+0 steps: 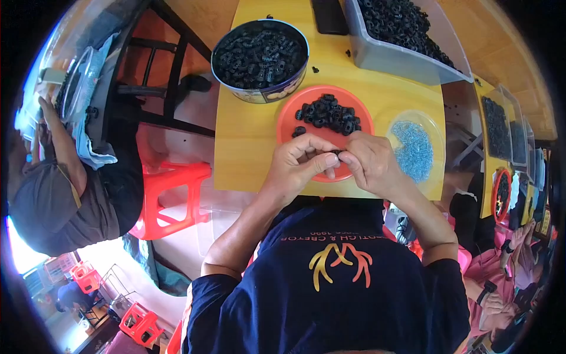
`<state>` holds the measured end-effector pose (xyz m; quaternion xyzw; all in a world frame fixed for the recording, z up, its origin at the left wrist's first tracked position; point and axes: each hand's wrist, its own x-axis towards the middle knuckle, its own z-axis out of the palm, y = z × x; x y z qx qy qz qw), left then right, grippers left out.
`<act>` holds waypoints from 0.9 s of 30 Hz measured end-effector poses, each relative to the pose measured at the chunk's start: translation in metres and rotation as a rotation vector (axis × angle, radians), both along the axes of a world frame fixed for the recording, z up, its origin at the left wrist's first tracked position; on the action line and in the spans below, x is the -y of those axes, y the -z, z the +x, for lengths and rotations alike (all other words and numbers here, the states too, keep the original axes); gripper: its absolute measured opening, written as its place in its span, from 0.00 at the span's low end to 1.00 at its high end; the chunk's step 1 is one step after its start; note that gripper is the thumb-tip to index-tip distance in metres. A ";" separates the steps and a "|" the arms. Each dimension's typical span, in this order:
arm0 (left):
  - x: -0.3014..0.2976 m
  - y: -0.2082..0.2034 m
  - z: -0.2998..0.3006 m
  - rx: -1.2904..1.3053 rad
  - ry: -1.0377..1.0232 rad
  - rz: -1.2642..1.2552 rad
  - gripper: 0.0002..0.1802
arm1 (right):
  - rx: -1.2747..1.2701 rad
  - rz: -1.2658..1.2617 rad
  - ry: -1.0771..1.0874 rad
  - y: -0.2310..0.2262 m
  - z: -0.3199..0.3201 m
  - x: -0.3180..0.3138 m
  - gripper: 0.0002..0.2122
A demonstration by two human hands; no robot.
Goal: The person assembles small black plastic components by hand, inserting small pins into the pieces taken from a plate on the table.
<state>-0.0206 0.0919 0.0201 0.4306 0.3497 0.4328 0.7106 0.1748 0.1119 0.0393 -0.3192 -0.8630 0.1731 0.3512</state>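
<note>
Over the near rim of a round orange-red plate [285, 109], my two hands meet. My left hand [295, 165] pinches a small black plastic part [336, 152] between thumb and forefinger. Closed against the same part, my right hand [377, 160] has its thumb at it and its other fingers curled; what else it may hold is hidden. Similar black ribbed parts [330, 114] lie heaped on the plate beyond my fingers. To the right of my right hand sits a clear round dish [437, 156] of tiny shiny bluish metal pieces [414, 147], perhaps springs.
A round tub [253, 94] full of black parts stands back left on the yellow table [242, 159]. Back right, a translucent bin [392, 64] holds more; beside it lies a dark flat phone-like object [330, 16]. A red stool [171, 197] and a seated person [65, 200] are left.
</note>
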 end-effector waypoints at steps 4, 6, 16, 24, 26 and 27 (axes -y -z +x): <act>-0.011 -0.011 -0.002 -0.163 -0.067 0.092 0.07 | 0.111 -0.174 0.038 -0.006 0.006 0.000 0.08; -0.027 -0.012 -0.011 -0.323 -0.214 0.292 0.07 | 0.007 -0.210 0.149 -0.009 0.007 -0.001 0.08; -0.099 -0.008 -0.073 -0.609 -0.663 0.776 0.11 | 0.064 -0.332 0.409 -0.015 0.049 -0.002 0.07; -0.045 0.014 -0.059 -0.927 -0.240 0.902 0.05 | 0.064 -0.267 0.447 -0.003 0.066 0.003 0.05; -0.042 0.017 -0.053 -0.955 -0.194 0.967 0.07 | 0.083 -0.266 0.428 -0.005 0.061 0.005 0.05; -0.042 0.016 -0.051 -1.028 -0.139 1.024 0.07 | 0.104 -0.259 0.408 -0.006 0.059 0.006 0.05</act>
